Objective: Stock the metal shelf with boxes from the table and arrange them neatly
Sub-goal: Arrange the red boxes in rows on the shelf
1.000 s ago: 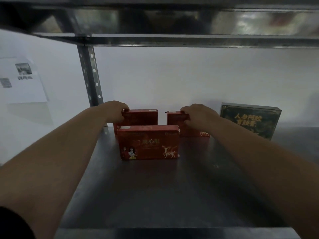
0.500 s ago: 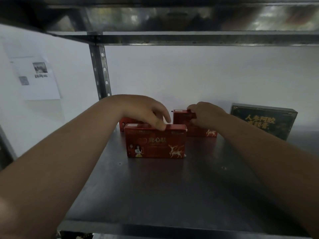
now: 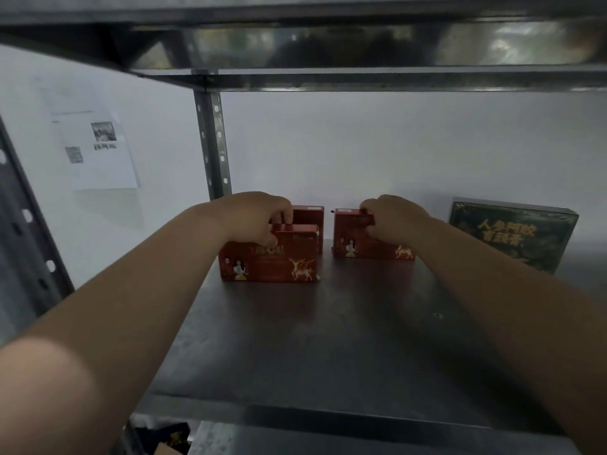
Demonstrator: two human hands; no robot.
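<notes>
Front red box (image 3: 269, 257), the one under my left grip (image 3: 256, 218), stands upright on the metal shelf (image 3: 328, 339), toward the back left, with its printed deer and figure facing me. That grip is clamped over the box's top left edge, fingers curled down behind it and thumb on the front face. Just behind it stands the rear red box (image 3: 308, 221), showing above and to the right of the front one; I cannot tell whether my fingers touch it. My right grip (image 3: 391, 218) grasps the right red box (image 3: 361, 238) at its top edge, fingers folded over the top and knuckles toward me, covering the box's upper right part. This box is also upright, near the back wall, with a clear gap between it and the rear red box. Well apart to the right, a dark green box (image 3: 512, 234) with gold characters stands at the back of the shelf. A perforated upright post (image 3: 213, 142) rises behind my left grip to the upper shelf (image 3: 328, 50), and a printed paper sheet (image 3: 95, 149) hangs on the white wall at left.
</notes>
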